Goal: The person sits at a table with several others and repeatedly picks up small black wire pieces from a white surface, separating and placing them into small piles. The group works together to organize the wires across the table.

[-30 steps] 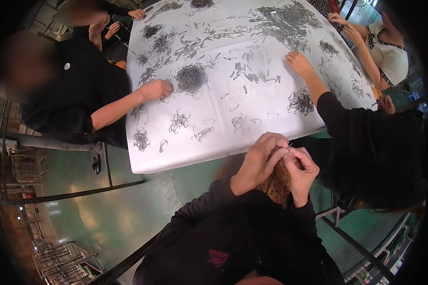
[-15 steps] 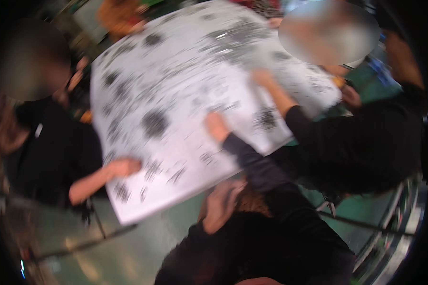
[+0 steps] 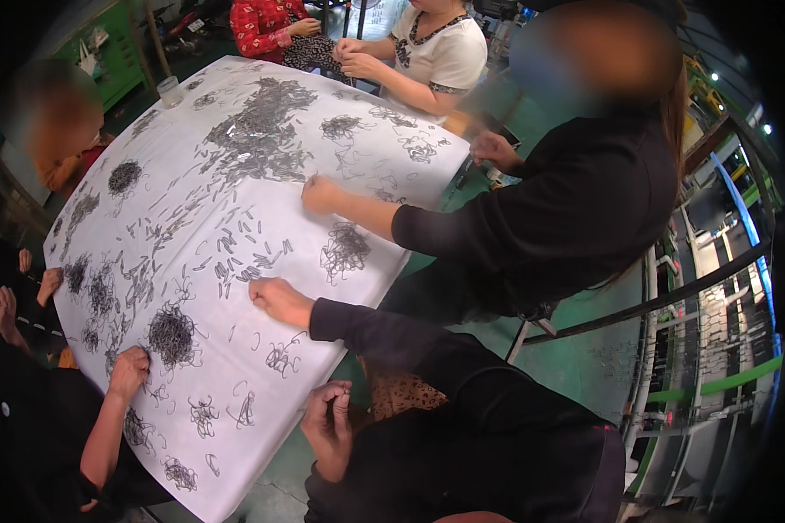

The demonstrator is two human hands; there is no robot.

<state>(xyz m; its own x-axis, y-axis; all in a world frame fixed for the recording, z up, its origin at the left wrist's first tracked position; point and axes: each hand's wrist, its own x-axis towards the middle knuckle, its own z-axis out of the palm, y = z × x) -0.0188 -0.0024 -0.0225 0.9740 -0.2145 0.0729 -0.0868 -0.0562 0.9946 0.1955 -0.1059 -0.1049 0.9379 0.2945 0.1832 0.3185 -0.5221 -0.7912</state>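
My right hand [image 3: 281, 302] reaches over the white table sheet [image 3: 262, 479], its fingers drawn together at the surface. Beside its fingertips lie small dark elongated pieces [image 3: 227, 263], loosely scattered. What those fingers pinch, if anything, is too small to make out. Just off the near edge of the table, my left hand [image 3: 328, 427] is raised with fingers curled and thumb against them; its contents are hidden. Thin dark curled loops form a small pile [image 3: 282, 357] near my right wrist and a dense round heap [image 3: 173, 336] farther left.
Co-workers surround the table. One reaches in from the right with a hand [image 3: 323, 195] on the sheet; another's hand [image 3: 129, 370] is at the left. A large spread of dark pieces [image 3: 262, 126] and a clear cup [image 3: 170, 91] lie farther back. Metal racks [image 3: 698, 349] stand right.
My view has swung, so the table now appears farther left and turned. The blur has cleared. My right hand stays over the sheet and my left by its near edge.
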